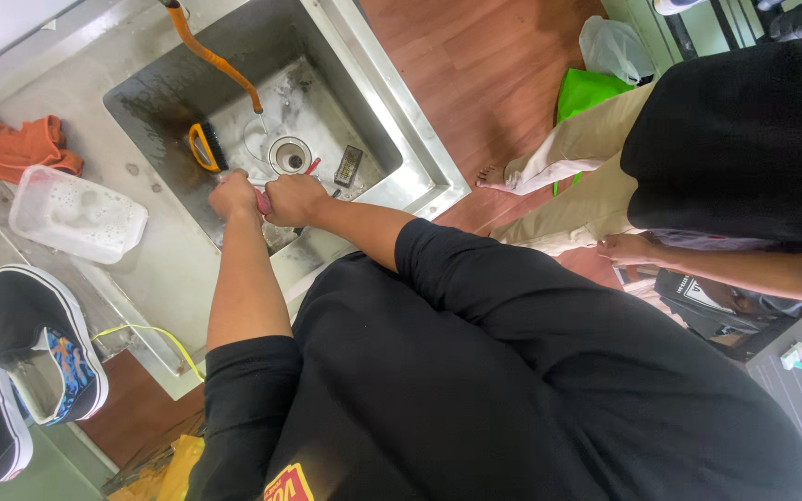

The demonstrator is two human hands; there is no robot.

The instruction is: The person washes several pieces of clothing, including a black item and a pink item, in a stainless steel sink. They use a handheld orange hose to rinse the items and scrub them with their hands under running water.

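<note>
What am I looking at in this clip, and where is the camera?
There is no machine here. The single picture comes from a camera worn on a person's head, looking down over their black shirt at their own two bare hands.

The left hand and right hand are pressed together over a metal sink, closed around a small pinkish thing that is too hidden to identify. An orange hose runs water toward the drain. A scrub brush lies in the sink.

On the counter sit a soapy plastic tub, an orange cloth and black sneakers.

A second person in light trousers stands at the right; that hand is not the wearer's.
</note>
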